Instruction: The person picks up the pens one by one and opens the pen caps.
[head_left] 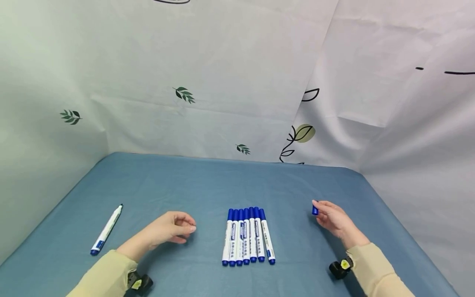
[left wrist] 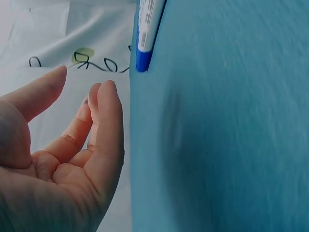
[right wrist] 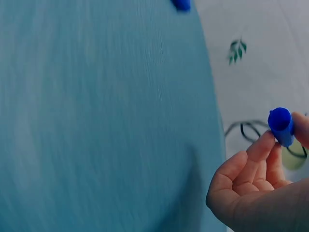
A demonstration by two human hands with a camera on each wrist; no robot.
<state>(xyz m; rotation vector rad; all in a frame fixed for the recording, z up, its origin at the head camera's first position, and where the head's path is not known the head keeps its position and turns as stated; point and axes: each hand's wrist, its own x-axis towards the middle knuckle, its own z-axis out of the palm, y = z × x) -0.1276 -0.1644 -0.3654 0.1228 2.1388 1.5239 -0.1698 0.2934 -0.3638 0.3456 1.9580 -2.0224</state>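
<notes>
Between thumb and fingers my right hand pinches a blue marker cap; the cap's hollow end shows in the right wrist view. My left hand holds nothing, its fingers loosely bent and the thumb apart from them in the left wrist view. Left of it lies an uncapped marker, white with a blue end, its tip pointing away. Several capped white markers with blue caps lie side by side in a row between the hands, caps at the far end; the rightmost one slants a little.
A blue cloth covers the table. White curtains with leaf prints hang behind it and at both sides. A black wrist camera is strapped at the right sleeve, another at the left.
</notes>
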